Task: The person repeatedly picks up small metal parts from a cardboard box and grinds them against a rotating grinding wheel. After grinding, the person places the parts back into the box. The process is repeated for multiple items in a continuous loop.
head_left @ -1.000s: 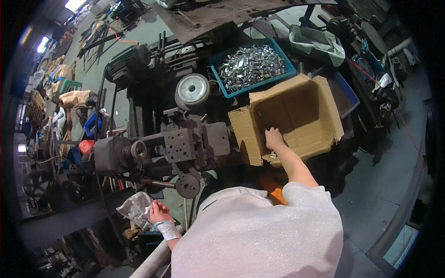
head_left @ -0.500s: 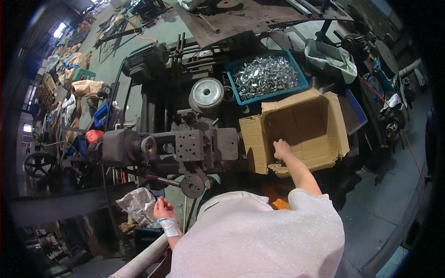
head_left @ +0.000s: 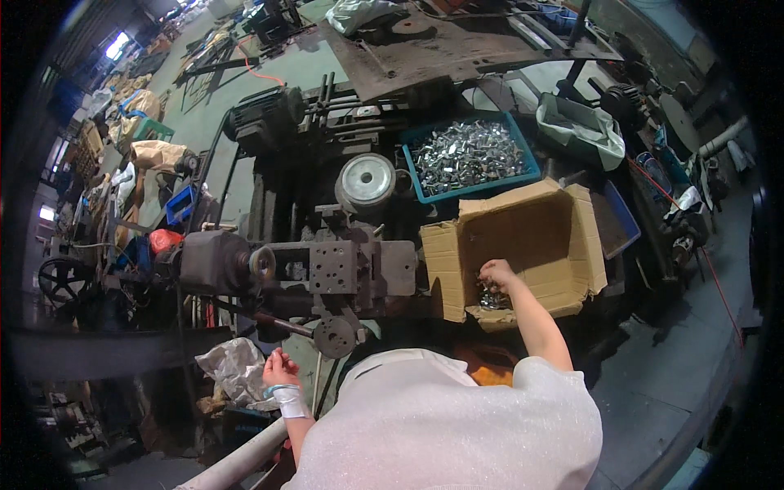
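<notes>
My right hand (head_left: 496,273) reaches into an open cardboard box (head_left: 465,233), its fingers curled together over a small heap of shiny metal parts (head_left: 492,298) in the near left corner. Whether a part is between those fingers is too small to see. My left hand (head_left: 280,367) hangs low on the left with fingers bent together, and anything in them is hidden. A white band wraps its wrist. Beside it lies a crumpled pale bag (head_left: 233,366). Left of the box stands a dark machine with a drilled metal block (head_left: 333,267) and a handwheel (head_left: 335,336).
Behind the box sits a teal tray (head_left: 469,190) heaped with small metal parts. A lined bin (head_left: 580,131) stands at the far right, a round metal disc (head_left: 365,179) left of the tray. A motor (head_left: 265,121) and rods lie farther back, with a pale pipe (head_left: 237,461) nearer me.
My right hand has shifted slightly down inside the box, and more of the metal heap shows beneath it. My left hand has moved a little left. The view has shifted slightly.
</notes>
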